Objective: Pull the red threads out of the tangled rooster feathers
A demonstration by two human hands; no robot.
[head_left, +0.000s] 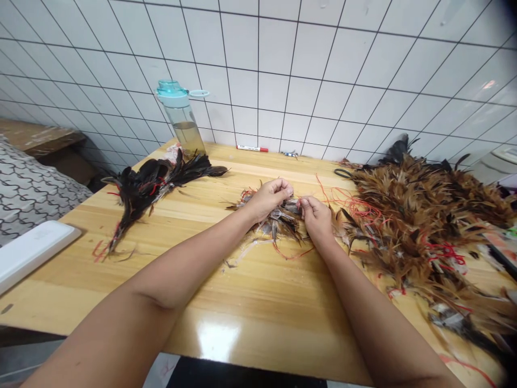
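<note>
Two bare hands at the middle of the worktop (218, 280). The small feather bundle (278, 225) lies on the worktop beneath and on the near side of the fingertips, its long axis running roughly left to right. The left hand (270, 200), nearer, overlies it; its grip is pinched closed, contents too small to tell. The right hand (318, 218), at the bundle's right end, appears to pinch red thread (299, 203) between thumb and finger.
</note>
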